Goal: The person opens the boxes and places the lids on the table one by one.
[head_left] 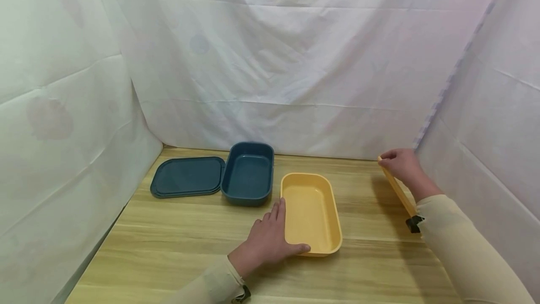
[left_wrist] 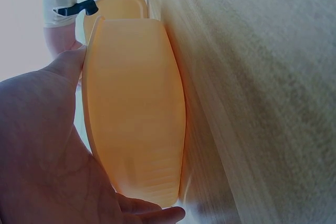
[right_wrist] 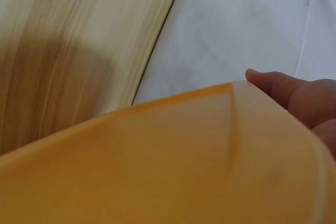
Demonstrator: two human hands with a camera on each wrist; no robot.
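Observation:
A yellow rectangular container stands upright on the table, its inside facing up. My left hand rests against its near left corner, fingers stretched along the left wall and thumb over the near rim. The left wrist view shows the container's outer wall beside the palm. To the right, my right hand pinches the far end of a yellow lid, which is held tilted on edge above the table. Close up in the right wrist view, the lid shows a raised rim, with the fingers at its corner.
A dark blue container stands open behind and left of the yellow one. Beside it lies a dark blue lid, flat on the wooden table. White cloth hangs at the back and both sides.

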